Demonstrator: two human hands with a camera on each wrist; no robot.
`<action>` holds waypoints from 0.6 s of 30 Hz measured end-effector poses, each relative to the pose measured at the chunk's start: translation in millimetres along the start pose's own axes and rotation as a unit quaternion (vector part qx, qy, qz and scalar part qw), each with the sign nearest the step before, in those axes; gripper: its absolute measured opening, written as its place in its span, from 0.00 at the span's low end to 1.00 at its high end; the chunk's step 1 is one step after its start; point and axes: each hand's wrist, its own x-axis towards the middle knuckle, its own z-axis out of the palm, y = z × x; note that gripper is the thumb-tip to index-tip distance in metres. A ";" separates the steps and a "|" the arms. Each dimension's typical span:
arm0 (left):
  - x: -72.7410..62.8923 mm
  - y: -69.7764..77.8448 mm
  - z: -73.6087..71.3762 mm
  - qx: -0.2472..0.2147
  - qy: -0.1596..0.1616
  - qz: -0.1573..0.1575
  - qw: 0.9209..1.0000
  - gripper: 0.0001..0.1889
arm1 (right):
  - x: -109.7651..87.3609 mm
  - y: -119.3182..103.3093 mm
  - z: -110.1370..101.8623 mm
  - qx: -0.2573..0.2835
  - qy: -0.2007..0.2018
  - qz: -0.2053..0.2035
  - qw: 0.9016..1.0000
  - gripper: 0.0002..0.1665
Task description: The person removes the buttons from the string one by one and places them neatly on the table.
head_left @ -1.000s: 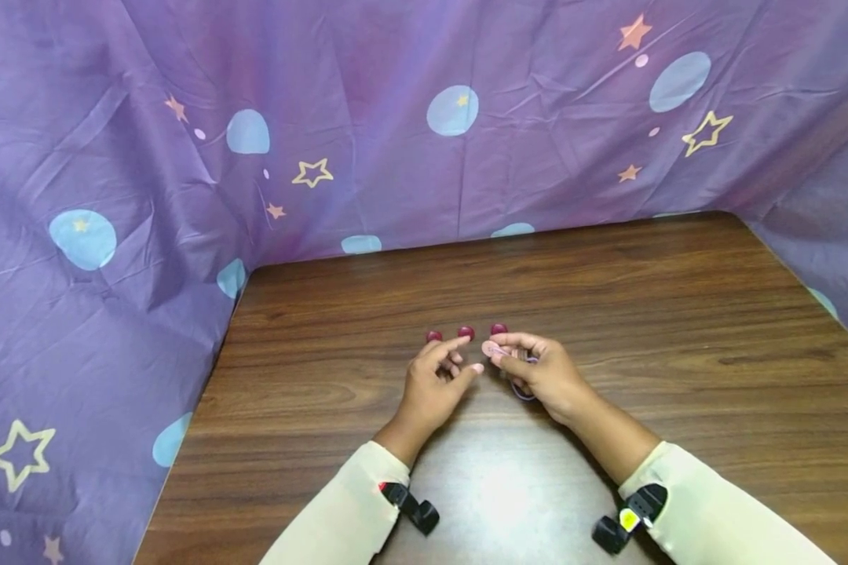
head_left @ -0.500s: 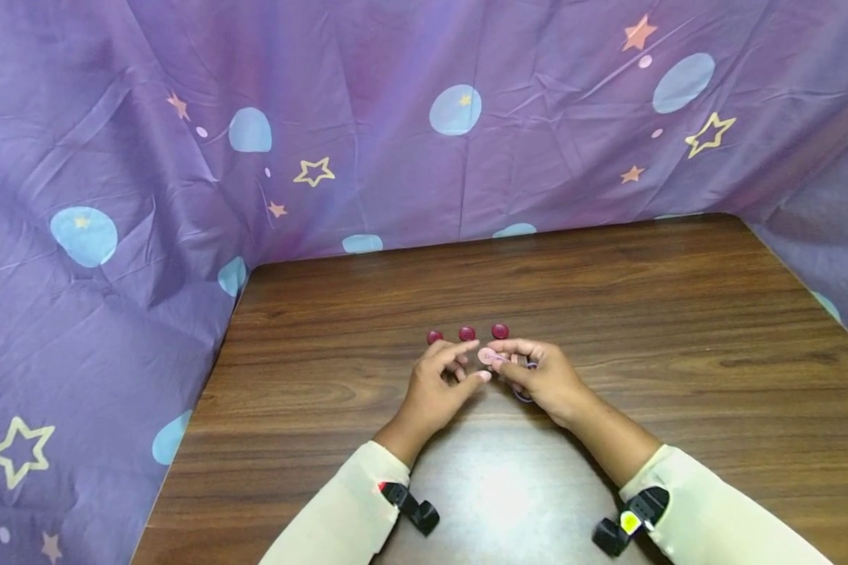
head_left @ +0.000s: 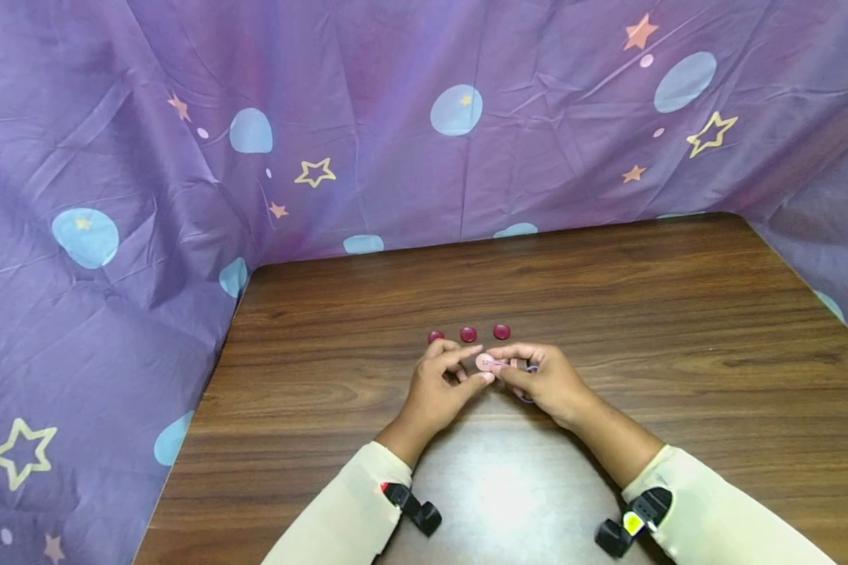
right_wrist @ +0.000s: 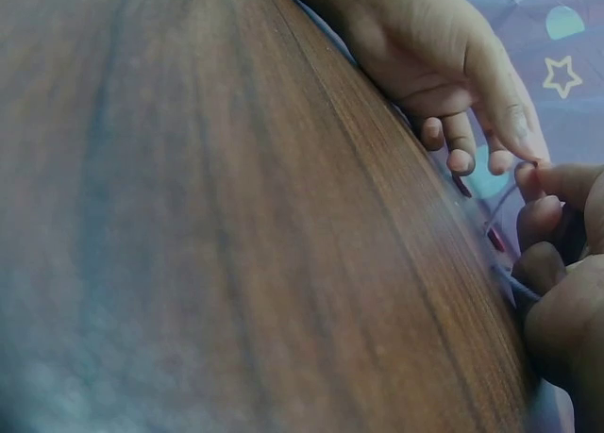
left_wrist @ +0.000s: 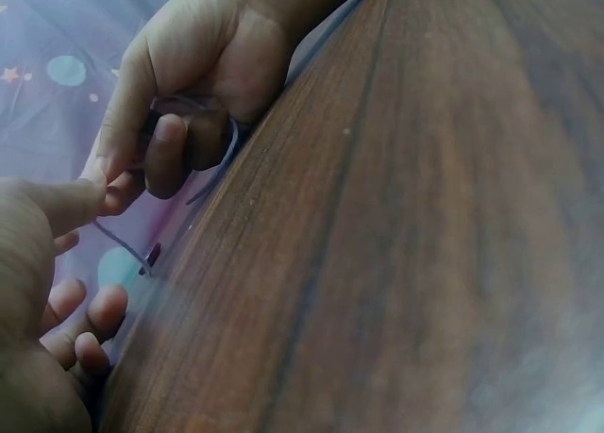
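Observation:
A round pale pink button (head_left: 484, 362) with a thin purple cord (left_wrist: 123, 244) at its face is held up between the two hands. My right hand (head_left: 547, 384) pinches the button's right side and the cord, with other fingers curled around a loop of it. My left hand (head_left: 438, 388) has thumb and index finger at the button's lower and upper edges, its other fingers loosely bent. Both thumbs meet in the left wrist view. Beyond the hands, three dark red buttons lie in a row: left (head_left: 435, 336), middle (head_left: 469, 334) and right (head_left: 502, 332).
The wooden table (head_left: 325, 392) reaches back to a purple curtain (head_left: 381, 141) printed with stars and planets. Pale sleeves (head_left: 346, 502) carry a black wrist camera on each arm.
The pink button has shifted slightly left and toward me, into the gap between the left thumb and index finger. The left hand has edged right. The dark red buttons stay put.

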 end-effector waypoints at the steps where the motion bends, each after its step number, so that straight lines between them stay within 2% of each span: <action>1: 0.0 -0.1 0.1 -0.001 0.001 0.001 1.000 0.22 | -0.2 -0.1 -0.1 0.000 -0.001 -0.002 1.000 0.20; 10: -1.0 -1.1 0.7 -0.004 0.007 0.014 1.000 0.18 | -1.0 0.1 -0.7 0.003 -0.005 -0.001 1.000 0.20; 18: -0.3 -3.3 1.0 -0.008 0.014 0.014 1.000 0.17 | 0.0 -1.5 -3.0 0.024 -0.007 0.029 0.999 0.27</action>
